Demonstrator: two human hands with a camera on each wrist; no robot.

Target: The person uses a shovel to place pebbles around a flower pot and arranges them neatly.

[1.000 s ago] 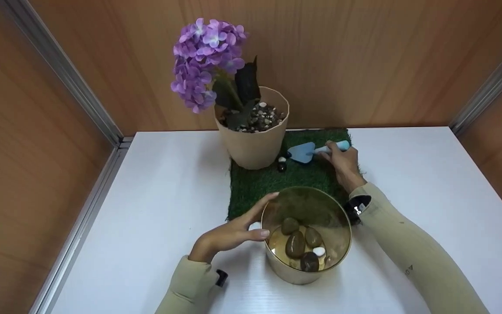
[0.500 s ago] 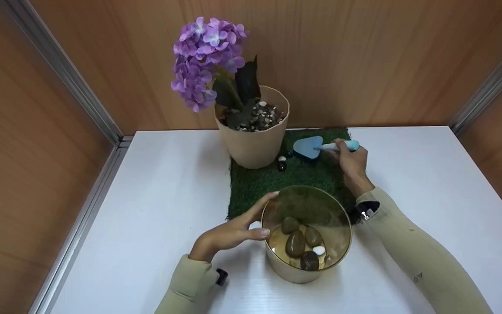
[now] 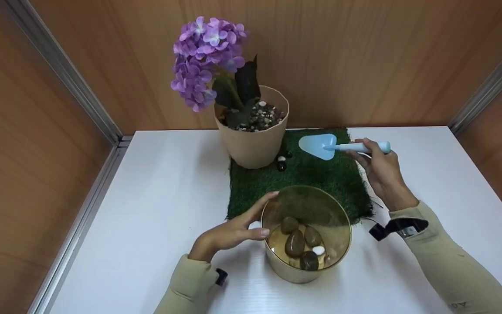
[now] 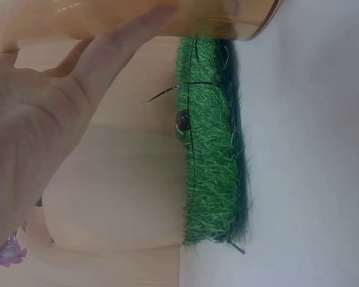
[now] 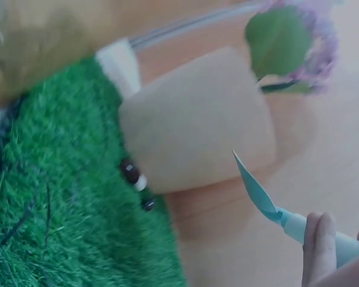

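My left hand [image 3: 229,235] rests against the left side of a clear amber bowl [image 3: 340,253], its thumb and straight fingers spread along the outer wall. Inside the bowl lie several dark brown stones [image 3: 295,244] and a white pebble [image 3: 318,250]. In my right hand [image 3: 384,172] is a light blue toy trowel [image 3: 320,146], held by its handle above the green turf mat [image 3: 312,174]. Its blade points left, toward the beige flower pot [image 3: 251,148]. From the right wrist the trowel [image 5: 260,194] appears edge-on, with nothing seen on it.
Purple flowers [image 3: 207,56] rise from the pot, which holds small gravel [image 3: 266,117]. Black and white pebbles [image 3: 281,162] lie on the mat at the pot's right foot. A white table [image 3: 164,187] lies beneath, with wood-grain panels [image 3: 342,56] behind and at the sides.
My right hand has moved right and slightly toward me with the trowel, whose blade is now farther from the pebbles. The left hand and bowl stay in place.
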